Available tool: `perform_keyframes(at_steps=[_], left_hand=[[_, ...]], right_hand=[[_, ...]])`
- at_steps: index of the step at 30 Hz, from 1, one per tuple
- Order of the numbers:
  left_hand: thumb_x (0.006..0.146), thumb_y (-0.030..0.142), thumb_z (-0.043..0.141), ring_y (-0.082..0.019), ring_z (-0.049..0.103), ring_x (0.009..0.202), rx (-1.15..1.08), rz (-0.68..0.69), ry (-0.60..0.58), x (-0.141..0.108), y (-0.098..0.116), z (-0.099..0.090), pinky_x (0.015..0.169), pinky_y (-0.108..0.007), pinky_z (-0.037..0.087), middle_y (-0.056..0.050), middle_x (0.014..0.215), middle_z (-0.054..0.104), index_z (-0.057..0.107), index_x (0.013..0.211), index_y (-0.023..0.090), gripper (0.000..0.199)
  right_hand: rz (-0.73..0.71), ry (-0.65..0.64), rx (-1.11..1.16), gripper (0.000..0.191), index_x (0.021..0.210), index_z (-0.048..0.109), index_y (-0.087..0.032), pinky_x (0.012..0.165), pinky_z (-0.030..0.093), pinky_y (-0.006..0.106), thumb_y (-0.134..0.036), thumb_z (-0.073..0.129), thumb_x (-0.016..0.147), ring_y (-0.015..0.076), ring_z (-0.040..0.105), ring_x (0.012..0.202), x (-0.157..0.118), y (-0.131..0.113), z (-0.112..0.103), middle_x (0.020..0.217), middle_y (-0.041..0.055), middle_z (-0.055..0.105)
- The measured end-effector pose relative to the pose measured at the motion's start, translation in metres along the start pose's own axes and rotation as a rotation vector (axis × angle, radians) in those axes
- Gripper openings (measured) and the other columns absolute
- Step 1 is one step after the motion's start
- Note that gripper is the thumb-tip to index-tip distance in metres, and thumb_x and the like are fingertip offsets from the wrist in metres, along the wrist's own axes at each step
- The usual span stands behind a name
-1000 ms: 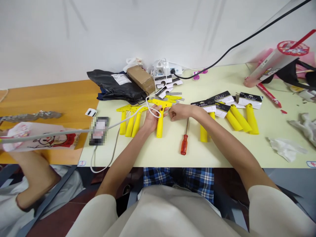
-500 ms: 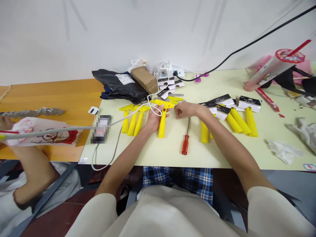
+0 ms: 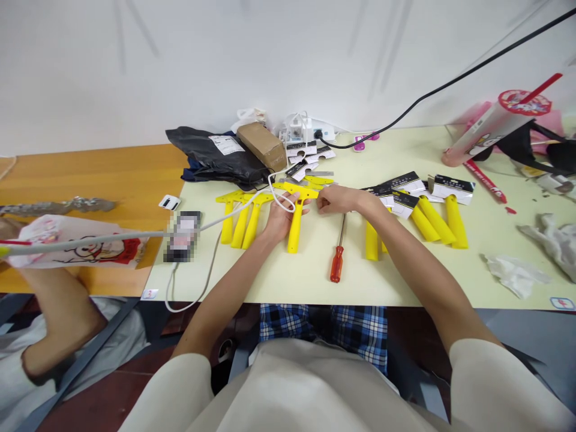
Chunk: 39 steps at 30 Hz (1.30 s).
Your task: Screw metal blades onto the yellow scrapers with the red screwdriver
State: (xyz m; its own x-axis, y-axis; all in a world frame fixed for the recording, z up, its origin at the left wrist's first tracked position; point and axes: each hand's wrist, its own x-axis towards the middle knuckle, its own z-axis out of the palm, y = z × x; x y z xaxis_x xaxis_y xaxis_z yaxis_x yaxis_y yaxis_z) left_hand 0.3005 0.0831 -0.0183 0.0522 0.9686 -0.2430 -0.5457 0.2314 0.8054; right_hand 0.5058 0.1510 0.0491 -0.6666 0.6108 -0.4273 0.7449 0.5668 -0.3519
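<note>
My left hand [image 3: 279,219] is closed round a yellow scraper [image 3: 294,227] near its T-shaped head. At the right end of that head, my right hand [image 3: 330,199] is closed, its fingertips curled under; what they grip is too small to tell. More yellow scrapers [image 3: 252,224] lie just left of my left hand. A screwdriver [image 3: 336,264] with a red handle lies below my right hand. Past my right forearm are yellow handles [image 3: 456,222] with black and white cards [image 3: 453,187] on them.
Behind my hands lie a black bag [image 3: 216,157], a brown box [image 3: 261,144] and metal blades. A white cable crosses over the phone [image 3: 182,236] to the scrapers. A tall cup [image 3: 499,129] leans at right. Another person's arm [image 3: 63,306] is at left, beside a plastic bag [image 3: 85,241].
Both hands keep almost the same place and hold. The whole view has shifted very slightly.
</note>
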Motion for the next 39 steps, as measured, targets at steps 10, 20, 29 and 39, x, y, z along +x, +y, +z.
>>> perform_keyframes(at_steps=[10, 20, 29, 39], left_hand=[[0.080, 0.033, 0.099, -0.027, 0.083, 0.119, 0.016, -0.012, 0.003, -0.003, 0.001, 0.003, 0.101, -0.033, 0.069, -0.006, 0.108, 0.082, 0.069, 0.100, 0.020, 0.038], [0.081, 0.040, 0.095, -0.029, 0.086, 0.108, 0.226, -0.011, -0.164, -0.002, -0.012, -0.004, 0.087, -0.032, 0.070, -0.012, 0.108, 0.085, 0.080, 0.103, 0.018, 0.034], [0.082, 0.045, 0.095, -0.028, 0.086, 0.095, 0.260, -0.018, -0.202, -0.002, -0.012, -0.006, 0.084, -0.036, 0.068, -0.013, 0.112, 0.086, 0.083, 0.111, 0.017, 0.042], [0.084, 0.048, 0.094, -0.034, 0.083, 0.103, 0.304, -0.016, -0.232, -0.002, -0.012, -0.009, 0.090, -0.049, 0.068, -0.012, 0.111, 0.087, 0.084, 0.112, 0.022, 0.040]], right_hand=[[0.082, 0.134, -0.054, 0.031, 0.116, 0.076, -0.011, 0.082, 0.045, 0.037, -0.021, 0.047, 0.110, 0.0291, 0.069, 0.096, -0.010, 0.001, -0.010, 0.119, 0.0208, 0.079], [-0.206, 0.483, 0.131, 0.027, 0.115, 0.070, -0.013, 0.098, 0.047, 0.039, -0.029, 0.049, 0.109, 0.0298, 0.064, 0.110, -0.013, -0.016, -0.012, 0.123, 0.0184, 0.071], [-0.280, 0.478, 0.144, 0.023, 0.107, 0.073, -0.015, 0.099, 0.047, 0.038, -0.029, 0.055, 0.103, 0.0285, 0.065, 0.108, 0.001, -0.012, 0.000, 0.118, 0.0159, 0.073], [-0.271, 0.536, 0.572, 0.014, 0.092, 0.072, -0.022, 0.082, 0.058, 0.039, -0.035, 0.074, 0.090, 0.0251, 0.073, 0.088, 0.016, 0.003, 0.011, 0.096, 0.0068, 0.079]])
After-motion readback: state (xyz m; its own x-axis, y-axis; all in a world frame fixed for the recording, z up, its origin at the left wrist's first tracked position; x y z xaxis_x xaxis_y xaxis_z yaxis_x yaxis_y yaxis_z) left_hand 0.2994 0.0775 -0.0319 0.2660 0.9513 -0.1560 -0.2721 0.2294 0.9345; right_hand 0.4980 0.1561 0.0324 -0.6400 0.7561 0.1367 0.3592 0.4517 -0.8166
